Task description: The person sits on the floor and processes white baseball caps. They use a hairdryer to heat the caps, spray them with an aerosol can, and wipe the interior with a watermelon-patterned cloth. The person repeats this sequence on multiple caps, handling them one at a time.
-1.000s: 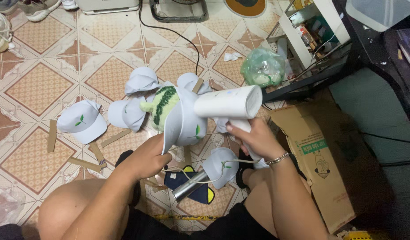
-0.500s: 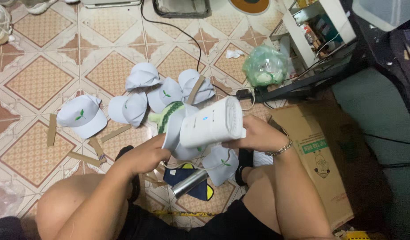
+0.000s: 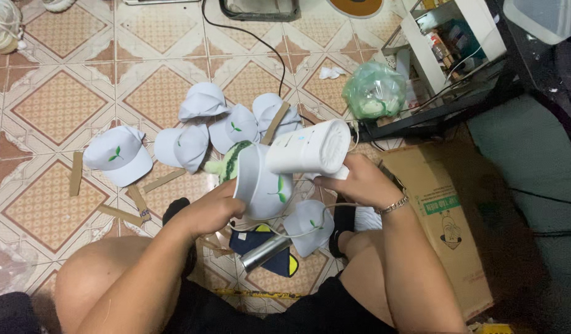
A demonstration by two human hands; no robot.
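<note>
Since a second ago, the white hair dryer (image 3: 310, 147) has tilted from pointing right to angling down-left, and both hands have drawn closer over the lap.

A person sits on a patterned tiled floor (image 3: 56, 105), seen from above, bare knees spread at the bottom edge. A brown cardboard box (image 3: 443, 216) lies at the floor's right edge, beside a dark shelf unit holding a green plastic bag (image 3: 373, 91).

The right hand (image 3: 359, 180) is clenched around the hair dryer's handle, holding its barrel just over the cap, seemingly to blow onto the fabric. The left hand (image 3: 210, 209) grasps a white cap with a green sprout emblem (image 3: 264, 182), held raised at the centre with its crown facing the dryer.

More white caps (image 3: 202, 127) lie scattered on the floor towards the top centre, one (image 3: 117, 154) apart at the left. Cardboard strips (image 3: 137, 201) lie near the left knee. A silver cylinder (image 3: 265, 252) rests between the legs.
</note>
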